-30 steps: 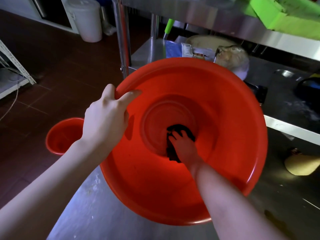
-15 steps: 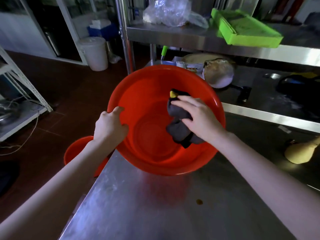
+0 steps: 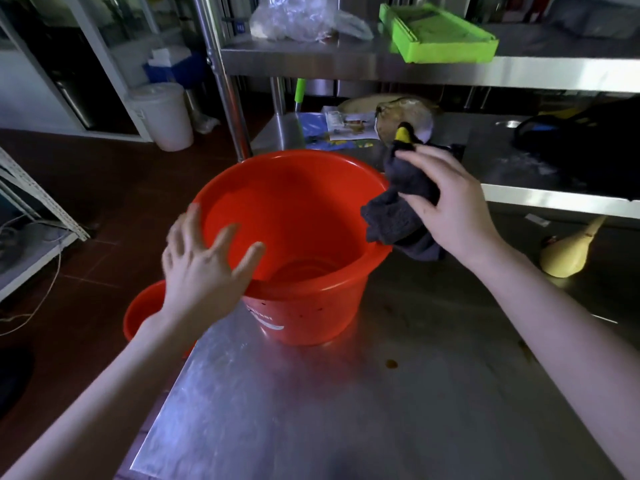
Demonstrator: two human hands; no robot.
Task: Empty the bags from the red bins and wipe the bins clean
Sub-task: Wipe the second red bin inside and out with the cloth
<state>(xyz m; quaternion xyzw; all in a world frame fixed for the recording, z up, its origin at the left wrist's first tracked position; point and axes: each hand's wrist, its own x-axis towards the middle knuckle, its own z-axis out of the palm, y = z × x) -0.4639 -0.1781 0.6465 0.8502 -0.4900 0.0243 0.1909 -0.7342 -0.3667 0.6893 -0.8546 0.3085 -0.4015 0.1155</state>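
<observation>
Head camera, and I'm looking down at the red bin (image 3: pixel 311 313), upright at the left edge of the counter (image 3: pixel 346 410), toward its far side. My left hand (image 3: pixel 201 268) is spread over the near-left rim with the fingers straight and released, gripping nothing. It's smeared with blur, so I can't say if the palm touches the rim or just hovers over it. My right hand (image 3: pixel 450 206) is off the bin's far-right rim, fingers curled around a bunched dark grey cloth (image 3: pixel 394 220) that hangs just beside the rim, outside it.

Progress, as I read it: no bag in this bin, and the inside shows bare red plastic down to the bottom, so emptying looks done here and the interior looks wiped. The outer wall facing me carries small dark specks near a white label, so I'd judge the outside needs a pass.

A second red bin (image 3: pixel 145 313) sits on the floor below the counter's left edge, mostly hidden by my forearm. I can't tell its condition, so I'm counting it as work left.
</observation>
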